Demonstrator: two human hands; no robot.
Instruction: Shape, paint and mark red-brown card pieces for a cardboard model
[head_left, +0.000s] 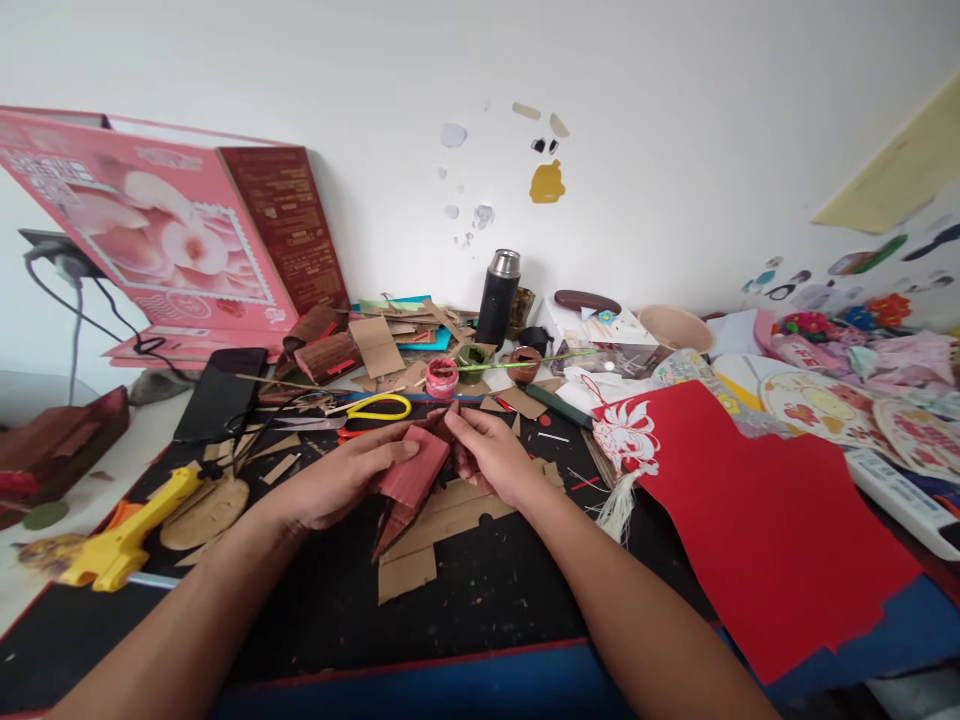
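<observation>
Between my hands, above the black work mat [525, 600], is a reddish-brown painted cardboard piece [415, 465] with a pointed lower end. My left hand [352, 478] grips its left side, the thumb pressed on the flat pink-red face. At its right side, the fingers of my right hand [487, 450] are closed on a darker brown painted edge; the fingertips are partly hidden. Flat cardboard scraps [442, 520] lie below the piece. Yellow-handled scissors [379, 407] rest just beyond my left hand.
A yellow hot glue gun [131, 535] lies at left. Open paint jars [442, 377], a black thermos [499, 300] and brown painted cardboard parts [326, 355] stand at the back. Red paper [757, 510] covers the right side. A pink box [187, 230] leans on the wall.
</observation>
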